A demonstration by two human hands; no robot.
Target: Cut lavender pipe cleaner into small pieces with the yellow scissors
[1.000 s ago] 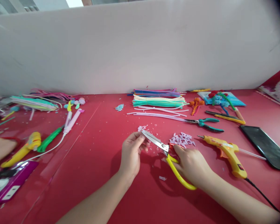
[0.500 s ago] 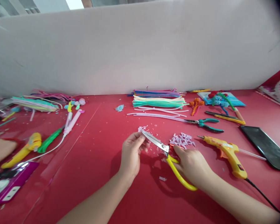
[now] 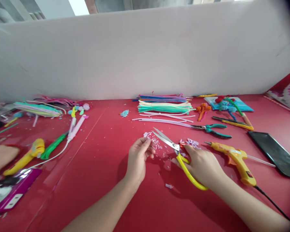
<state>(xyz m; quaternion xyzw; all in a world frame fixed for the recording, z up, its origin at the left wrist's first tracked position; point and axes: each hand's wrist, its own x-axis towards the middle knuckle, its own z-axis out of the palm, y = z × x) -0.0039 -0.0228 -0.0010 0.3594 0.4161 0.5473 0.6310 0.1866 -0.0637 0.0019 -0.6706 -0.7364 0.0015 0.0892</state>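
Observation:
My right hand (image 3: 203,164) is closed round yellow-handled scissors (image 3: 188,174), whose blades are slightly parted and point up and left. Just left of the blade tips, my left hand (image 3: 139,154) has thumb and fingers pinched together; whatever it holds is too small to make out. Lilac clippings (image 3: 156,141) lie scattered on the red table between the hands. A pile of short lilac pipe cleaner pieces (image 3: 193,143) sits behind my right hand, partly hidden by it. One small pale scrap (image 3: 169,186) lies nearer to me.
Behind are bundles of pipe cleaners (image 3: 164,107), loose lilac stems (image 3: 159,120) and teal-handled pliers (image 3: 215,129). To the right lie a yellow glue gun (image 3: 234,158) and a phone (image 3: 275,153). At left are another person's hand (image 3: 2,158), a second glue gun (image 3: 26,156) and a purple power strip (image 3: 16,190).
The scissors have moved right and up, away from my left fingers, and their blades have parted a little. My right hand now covers more of the lilac pile.

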